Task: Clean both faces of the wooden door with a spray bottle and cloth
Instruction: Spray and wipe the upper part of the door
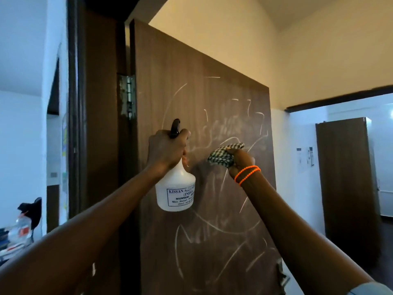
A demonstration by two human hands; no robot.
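The dark brown wooden door stands open in front of me, its face covered in white chalk-like scribbles. My left hand grips the neck and trigger of a white spray bottle with a black nozzle, held close to the door. To its right, my right hand, with orange bands at the wrist, holds a bunched green-and-white checked cloth against the door face at mid height.
The door frame and a metal hinge are at the left. A metal handle sticks out at the door's lower right edge. Another brown door stands at the far right. Cluttered items lie at the lower left.
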